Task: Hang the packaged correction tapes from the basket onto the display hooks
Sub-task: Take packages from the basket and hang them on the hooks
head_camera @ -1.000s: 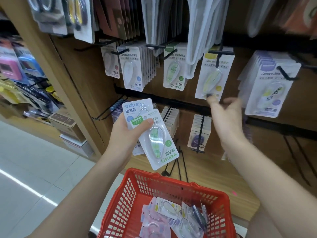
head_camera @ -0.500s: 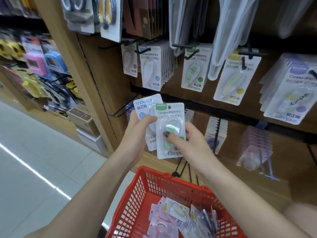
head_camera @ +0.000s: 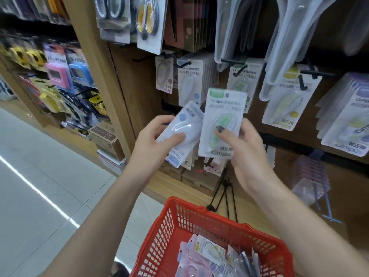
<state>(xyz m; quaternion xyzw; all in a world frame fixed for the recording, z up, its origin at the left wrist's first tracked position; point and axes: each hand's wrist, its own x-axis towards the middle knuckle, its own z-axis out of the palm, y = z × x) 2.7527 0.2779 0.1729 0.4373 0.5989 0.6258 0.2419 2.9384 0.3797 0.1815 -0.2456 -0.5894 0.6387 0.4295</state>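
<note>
The right hand (head_camera: 249, 154) pinches a green-labelled correction tape in a white card-and-clear-blister pack (head_camera: 220, 124), thumb pressed on the blister front and fingers behind the card, holding it upright in front of the wooden display panel (head_camera: 137, 92). The left hand (head_camera: 151, 144) grips a blue-labelled correction tape pack (head_camera: 180, 132) tilted on its side, thumb across the plastic bubble. More packs lie loose in the red plastic mesh basket (head_camera: 175, 226) below. On the panel, a black wire hook (head_camera: 238, 69) already carries matching green packs, just above and behind the held one. The pack looks light and flat; the card should be stiff enough to steer from its lower half, though thin enough to bend if squeezed hard, and the glossy blister is likely slippery. Holding low on the card, as the right hand does, leaves the small round hang hole (head_camera: 227, 95) near the top edge free to slip over the hook's tip.
</note>
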